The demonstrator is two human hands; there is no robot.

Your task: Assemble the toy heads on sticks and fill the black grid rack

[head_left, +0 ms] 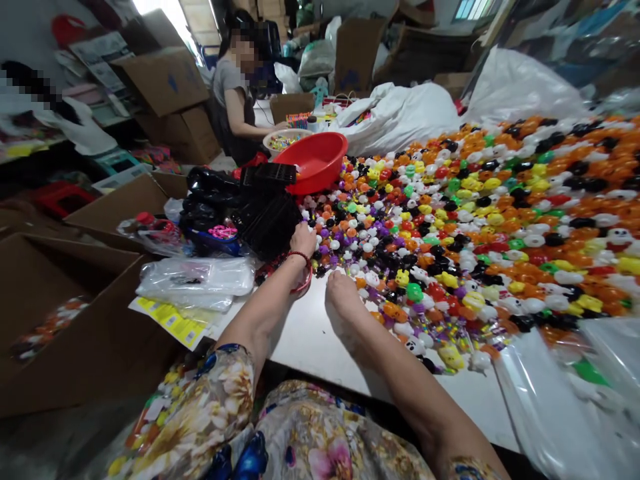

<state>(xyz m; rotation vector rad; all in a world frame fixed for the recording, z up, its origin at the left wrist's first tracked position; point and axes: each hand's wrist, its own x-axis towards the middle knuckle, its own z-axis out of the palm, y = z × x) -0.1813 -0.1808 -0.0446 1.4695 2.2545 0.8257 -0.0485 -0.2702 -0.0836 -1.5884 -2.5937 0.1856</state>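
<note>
White tabletop (310, 340) | our left hand (304, 240) and right hand (343, 295) curl beside the trinket pile (450, 227), contents we cannot tell | likely hand-picking | next move needs a delicate pinch

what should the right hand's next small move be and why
Probably slide the right hand toward the colorful toy pile: it is curled over the white tabletop close beside that pile, while the left hand is by the black stack. I can't tell whether either hand holds anything.
</note>
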